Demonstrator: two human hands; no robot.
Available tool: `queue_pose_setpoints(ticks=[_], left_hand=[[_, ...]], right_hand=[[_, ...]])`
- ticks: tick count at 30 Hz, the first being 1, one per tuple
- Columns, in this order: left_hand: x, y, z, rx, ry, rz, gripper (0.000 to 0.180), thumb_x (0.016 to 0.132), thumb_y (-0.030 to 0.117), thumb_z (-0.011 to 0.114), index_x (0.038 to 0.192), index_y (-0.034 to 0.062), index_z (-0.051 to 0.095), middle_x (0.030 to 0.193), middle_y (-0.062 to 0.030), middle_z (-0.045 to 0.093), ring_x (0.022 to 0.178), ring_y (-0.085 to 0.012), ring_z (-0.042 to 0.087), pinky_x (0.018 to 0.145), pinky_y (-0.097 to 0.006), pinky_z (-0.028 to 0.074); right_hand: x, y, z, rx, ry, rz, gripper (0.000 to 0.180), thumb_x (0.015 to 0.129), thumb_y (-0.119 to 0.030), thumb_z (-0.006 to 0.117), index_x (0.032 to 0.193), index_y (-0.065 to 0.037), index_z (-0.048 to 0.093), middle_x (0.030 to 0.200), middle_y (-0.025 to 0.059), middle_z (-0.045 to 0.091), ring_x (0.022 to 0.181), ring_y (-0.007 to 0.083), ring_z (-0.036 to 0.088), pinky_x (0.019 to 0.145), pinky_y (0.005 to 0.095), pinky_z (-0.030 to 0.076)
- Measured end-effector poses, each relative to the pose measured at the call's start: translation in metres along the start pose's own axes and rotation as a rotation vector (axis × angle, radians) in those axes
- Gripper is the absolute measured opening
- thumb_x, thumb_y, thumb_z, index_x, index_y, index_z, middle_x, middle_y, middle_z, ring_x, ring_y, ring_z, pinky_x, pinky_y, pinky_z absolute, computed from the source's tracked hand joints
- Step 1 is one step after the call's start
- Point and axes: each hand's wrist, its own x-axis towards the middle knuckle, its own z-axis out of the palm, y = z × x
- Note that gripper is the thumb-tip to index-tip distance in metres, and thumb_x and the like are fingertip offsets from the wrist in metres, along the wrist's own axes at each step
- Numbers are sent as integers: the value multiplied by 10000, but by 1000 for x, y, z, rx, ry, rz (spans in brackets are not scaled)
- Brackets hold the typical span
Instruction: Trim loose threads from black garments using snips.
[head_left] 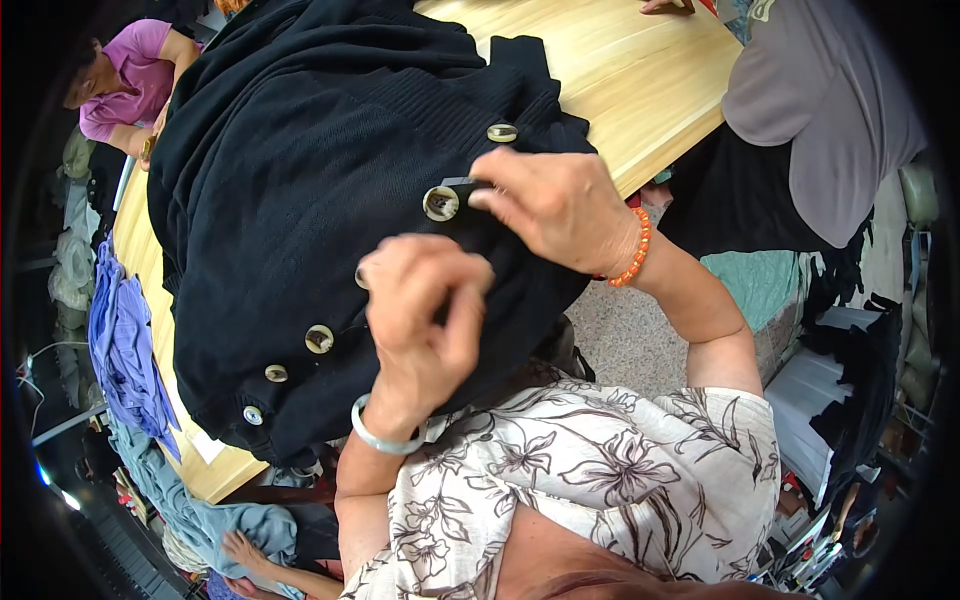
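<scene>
A black knitted cardigan (pixel 290 190) lies bunched across the table in front of me, with a row of pale-rimmed, dark-centred buttons along its edge. My right hand (pixel 560 205), with an orange bead bracelet, pinches a small flat dark-grey piece close above one large button (pixel 441 203); its exact kind is hard to make out. Another button (pixel 502 132) lies beyond that hand. My left hand (pixel 415 305), wearing a pale bangle, is curled and slightly blurred over the cardigan. It partly covers one button, and whatever its fingers hold is hidden. A further button (pixel 319 339) lies to its left.
The pale wooden table (pixel 640 75) shows at the far right. Purple cloth (pixel 125 340) hangs over its left edge, near blue-grey fabric (pixel 180 500). A person in a pink top (pixel 130 70) is at far left. Grey garments (pixel 830 110) are piled at right.
</scene>
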Motion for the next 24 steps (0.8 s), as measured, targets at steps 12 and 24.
queue_pose_setpoints(ticks=[12, 24], left_hand=[[-74, 17, -83, 372, 97, -98, 246, 700, -4, 820, 896, 51, 681, 939, -90, 638, 854, -286, 587, 771, -398, 460], [-147, -33, -121, 737, 332, -221, 342, 782, -14, 790, 1105, 27, 688, 1121, -126, 623, 1053, -305, 571, 920, -402, 457]], right_hand=[[18, -10, 1, 198, 68, -39, 540, 750, -158, 856, 1256, -147, 666, 1119, 92, 667, 857, 256, 711, 715, 321, 593], [20, -69, 25, 68, 100, -74, 325, 723, -227, 892, 957, -84, 717, 990, 56, 644, 731, 219, 689, 607, 315, 568]])
